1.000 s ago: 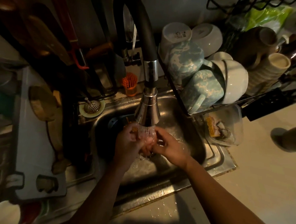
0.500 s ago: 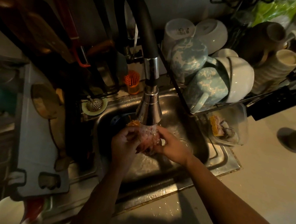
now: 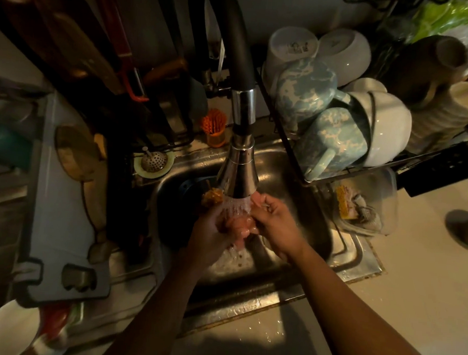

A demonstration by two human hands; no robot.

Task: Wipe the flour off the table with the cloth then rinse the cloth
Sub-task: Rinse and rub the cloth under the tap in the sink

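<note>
Both of my hands meet over the steel sink (image 3: pixel 340 253), right under the chrome faucet head (image 3: pixel 238 175), and water is running onto them. My left hand (image 3: pixel 207 233) is closed around a wet cloth (image 3: pixel 212 197). Only a small orange-yellow bunch of the cloth shows above that hand's fingers. My right hand (image 3: pixel 277 227) presses against it from the right with curled fingers, in the stream. The rest of the cloth is hidden between my palms. Water splashes into the basin below.
A wire dish rack (image 3: pixel 325 179) full of mugs and bowls hangs over the sink's right side. Beneath it is a clear tub (image 3: pixel 384 190) with a sponge. A drain strainer (image 3: pixel 153 161), an orange brush cup (image 3: pixel 215 131) and a grey board (image 3: pixel 59 222) lie to the left. Pale counter (image 3: pixel 425 290) is at the right.
My hands have kept rubbing together under the stream, shifting slightly. The orange bit of cloth now pokes out above my left hand. The camera has tilted a little.
</note>
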